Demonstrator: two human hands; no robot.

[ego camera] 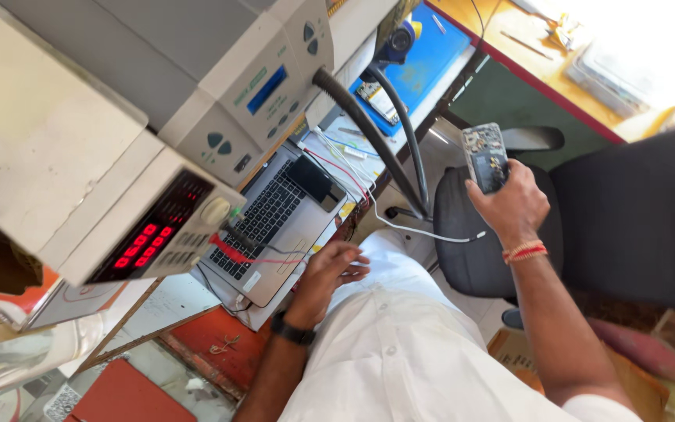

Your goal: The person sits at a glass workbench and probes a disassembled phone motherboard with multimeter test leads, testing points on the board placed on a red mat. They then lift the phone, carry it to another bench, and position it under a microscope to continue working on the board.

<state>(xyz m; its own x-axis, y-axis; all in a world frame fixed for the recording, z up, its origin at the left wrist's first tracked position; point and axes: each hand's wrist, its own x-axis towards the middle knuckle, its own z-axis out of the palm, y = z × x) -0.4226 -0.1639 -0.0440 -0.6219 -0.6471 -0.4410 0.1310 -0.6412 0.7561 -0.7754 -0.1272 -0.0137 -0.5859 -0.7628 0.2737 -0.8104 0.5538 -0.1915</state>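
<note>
An opened mobile phone [486, 158], its back cover off so the grey circuit board and dark parts show, is held upright in the right hand [512, 205], above the padded black seat of an office chair [470, 250]. The fingers curl round the phone's lower half, gripping it from behind; a red and orange thread band circles that wrist. A thin white cable [419, 231] hangs in a loose curve below the phone, running back toward the bench. To the left of the phone, the left hand [331, 270] rests with fingers loosely spread and slightly bent, holding nothing, at the near edge of a silver laptop [275, 227] with black keys. A black strap watch sits on that wrist. A small dark flat device [316, 181] lies on the laptop's upper corner. Further left of the phone stands a boxy cream bench power supply [158, 230] with glowing red digits and a round knob, red leads trailing from it. Two thick ribbed grey hoses [369, 129] slant between the laptop and the phone.
</note>
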